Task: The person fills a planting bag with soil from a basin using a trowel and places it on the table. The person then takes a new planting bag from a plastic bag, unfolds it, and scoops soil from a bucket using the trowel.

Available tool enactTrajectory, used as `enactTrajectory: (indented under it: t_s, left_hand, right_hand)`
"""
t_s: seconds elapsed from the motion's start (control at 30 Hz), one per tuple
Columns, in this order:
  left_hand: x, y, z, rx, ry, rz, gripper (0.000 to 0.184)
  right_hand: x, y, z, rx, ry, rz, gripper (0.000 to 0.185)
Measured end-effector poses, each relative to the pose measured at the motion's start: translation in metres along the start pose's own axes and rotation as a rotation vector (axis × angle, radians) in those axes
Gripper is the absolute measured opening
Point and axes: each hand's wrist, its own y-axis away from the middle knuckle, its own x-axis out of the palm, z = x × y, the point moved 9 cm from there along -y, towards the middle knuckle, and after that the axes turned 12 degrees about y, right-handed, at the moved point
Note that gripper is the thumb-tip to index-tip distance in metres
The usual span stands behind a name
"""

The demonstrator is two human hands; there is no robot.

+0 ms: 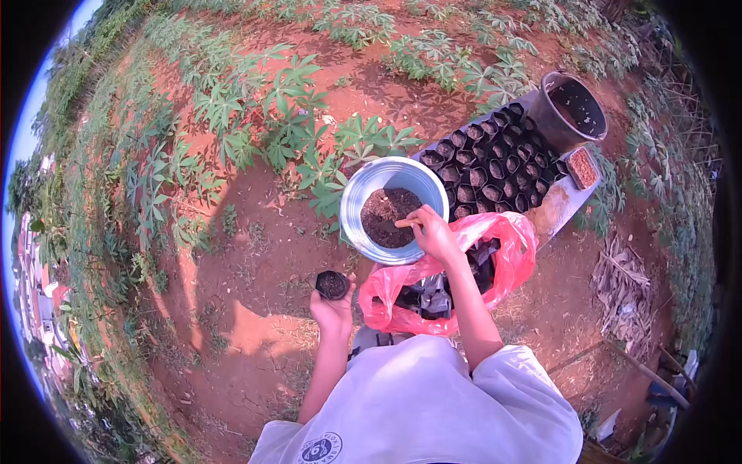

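Observation:
My left hand (pixel 333 308) is wrapped round a small black seedling bag (pixel 332 285) with dark soil in its mouth, held out over the ground. In my right hand (pixel 435 234) is the wooden handle of a small trowel (pixel 407 223). Its blade is hard to make out against the dark soil (pixel 389 209) inside the light blue bucket (pixel 355 185). Under my right forearm sits a pink plastic bag (pixel 510 232), open at the top, with black seedling bags (pixel 433 298) in it.
Rows of soil-filled black bags (pixel 479 166) stand on a board (pixel 550 210) at the right. A dark bucket (pixel 595 127) and a tray of reddish-brown grains (pixel 582 168) are at its far end. Leafy plants (pixel 290 97) grow ahead. Dry leaves (pixel 621 286) and a pole (pixel 649 373) lie right.

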Motion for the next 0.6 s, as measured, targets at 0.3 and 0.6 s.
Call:
enactTrajectory:
  t_s: [0.3, 0.6]
  left_hand:
    - [0.006, 0.026, 0.035, 0.037, 0.083, -0.014, 0.049]
    - [-0.003, 0.042, 0.033, 0.113, 0.104, -0.074, 0.05]
  right_hand:
    - [-0.016, -0.003, -0.004, -0.095, -0.005, -0.024, 0.012]
    - [-0.011, -0.004, 0.005, -0.222, 0.012, 0.076, 0.014]
